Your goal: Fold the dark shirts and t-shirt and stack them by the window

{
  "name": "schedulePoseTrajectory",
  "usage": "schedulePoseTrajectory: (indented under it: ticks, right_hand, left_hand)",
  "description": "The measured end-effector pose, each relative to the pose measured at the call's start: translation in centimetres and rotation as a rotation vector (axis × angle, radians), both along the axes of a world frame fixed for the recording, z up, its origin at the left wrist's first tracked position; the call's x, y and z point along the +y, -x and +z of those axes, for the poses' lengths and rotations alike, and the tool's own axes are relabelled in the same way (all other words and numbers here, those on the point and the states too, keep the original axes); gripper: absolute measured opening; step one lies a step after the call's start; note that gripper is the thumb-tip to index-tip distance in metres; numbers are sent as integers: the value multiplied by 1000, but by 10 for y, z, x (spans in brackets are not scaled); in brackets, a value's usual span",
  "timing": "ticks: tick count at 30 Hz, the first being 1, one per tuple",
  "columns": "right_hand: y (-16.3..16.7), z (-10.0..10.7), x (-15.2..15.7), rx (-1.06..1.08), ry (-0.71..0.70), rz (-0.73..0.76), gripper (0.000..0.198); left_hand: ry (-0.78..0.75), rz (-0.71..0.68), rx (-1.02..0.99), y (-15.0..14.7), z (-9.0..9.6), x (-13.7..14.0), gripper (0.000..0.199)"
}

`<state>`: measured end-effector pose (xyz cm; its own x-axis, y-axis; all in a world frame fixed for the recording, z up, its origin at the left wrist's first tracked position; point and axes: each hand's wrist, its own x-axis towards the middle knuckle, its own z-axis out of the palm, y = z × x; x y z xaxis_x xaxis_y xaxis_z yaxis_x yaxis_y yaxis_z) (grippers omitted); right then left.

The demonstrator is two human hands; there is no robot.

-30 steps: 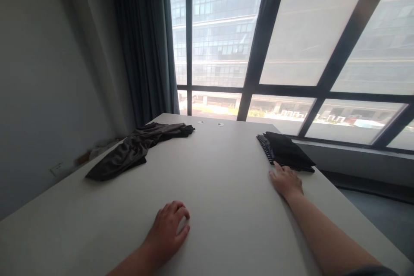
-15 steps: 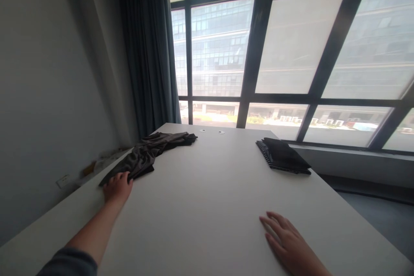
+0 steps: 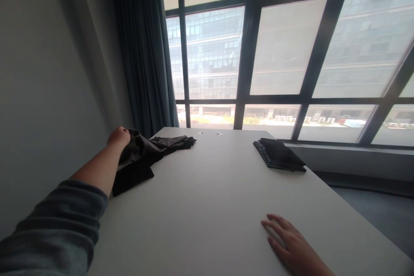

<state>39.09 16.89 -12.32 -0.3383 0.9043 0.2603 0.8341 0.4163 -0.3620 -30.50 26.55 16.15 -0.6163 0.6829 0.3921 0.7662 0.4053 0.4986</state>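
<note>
The left hand (image 3: 119, 138) is closed around a raised edge of the crumpled grey-and-black cloth garment (image 3: 146, 147) at the smooth white table (image 3: 200, 198)'s far left, while the right hand (image 3: 286, 236), near right, is loosely spread, holding nothing.

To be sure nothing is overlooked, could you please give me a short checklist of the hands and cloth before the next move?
1. Left hand gripping the grey cloth: ok, closed on its near end.
2. Grey cloth lying flat: not ok, rumpled.
3. Black cloth below it a separate piece: cannot tell.
4. Right hand free: ok, empty, fingers spread.
5. Right palm touching the table: cannot tell.
6. Folded dark stack apart from the grey cloth: ok, on the table's right side.
</note>
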Motion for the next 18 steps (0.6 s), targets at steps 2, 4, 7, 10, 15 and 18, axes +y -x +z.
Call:
schedulePoseTrajectory:
  ticks: [2, 4, 7, 10, 15, 18]
  right_hand:
    - [1, 3, -1, -10, 15, 3, 49]
    - [2, 5, -2, -17, 30, 8, 50]
    - [3, 8, -3, -13, 37, 13, 50]
    - [5, 9, -4, 1, 39, 7, 48]
    - [7, 16, -6, 18, 67, 9, 49]
    - [9, 21, -8, 11, 106, 3, 50]
  left_hand:
    - [-48, -24, -35, -12, 10, 12, 40]
    - [-79, -36, -77, -24, 13, 18, 35]
    - [-108, -32, -157, -42, 17, 15, 27]
    - [-180, -31, -221, -62, 35, 10, 27]
    - [-387, -219, -217, -120, 101, 5, 35]
    - [-411, -469, -216, -167, 126, -16, 34]
